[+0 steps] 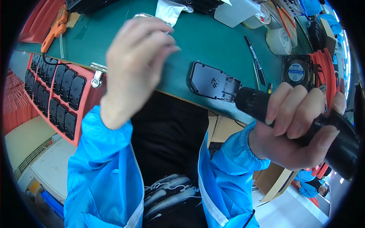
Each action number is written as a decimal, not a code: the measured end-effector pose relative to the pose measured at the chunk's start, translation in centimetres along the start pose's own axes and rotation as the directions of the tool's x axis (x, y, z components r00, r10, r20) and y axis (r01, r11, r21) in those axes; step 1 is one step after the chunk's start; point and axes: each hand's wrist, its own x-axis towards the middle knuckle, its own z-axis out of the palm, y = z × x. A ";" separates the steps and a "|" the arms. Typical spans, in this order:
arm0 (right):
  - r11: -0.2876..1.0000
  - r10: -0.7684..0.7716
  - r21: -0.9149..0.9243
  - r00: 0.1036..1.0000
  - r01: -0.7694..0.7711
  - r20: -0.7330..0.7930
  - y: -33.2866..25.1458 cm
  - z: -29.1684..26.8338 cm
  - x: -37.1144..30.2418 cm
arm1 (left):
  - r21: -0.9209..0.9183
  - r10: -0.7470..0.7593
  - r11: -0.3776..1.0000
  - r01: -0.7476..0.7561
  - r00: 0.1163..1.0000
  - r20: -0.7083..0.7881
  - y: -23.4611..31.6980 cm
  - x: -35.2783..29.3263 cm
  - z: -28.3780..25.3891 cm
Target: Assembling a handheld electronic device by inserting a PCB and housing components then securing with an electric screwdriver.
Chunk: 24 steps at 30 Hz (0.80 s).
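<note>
My right hand is wrapped round a black cylindrical power tool, likely an electric screwdriver, held over the bench's front edge. Its narrower end points left, close to a black rectangular device housing lying on the green bench. That housing has a round grille of holes and an open compartment at its right end. Raised over the bench to the left is my left hand, blurred by motion. Its fingers are curled together, and anything between them is too small or smeared to see. Just beyond them shows the edge of a shiny metal dish.
A red foam tray with several black housings stands at left. An orange glue gun lies at the far left. Right of the housing are a black pen, a tape roll and a black fan. Another person is at lower right.
</note>
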 end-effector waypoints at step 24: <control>0.972 0.094 -0.206 0.992 -0.110 -0.086 1.4 1.9 -2.3 | -0.266 0.049 0.963 0.031 0.955 0.291 4.6 -1.4 3.9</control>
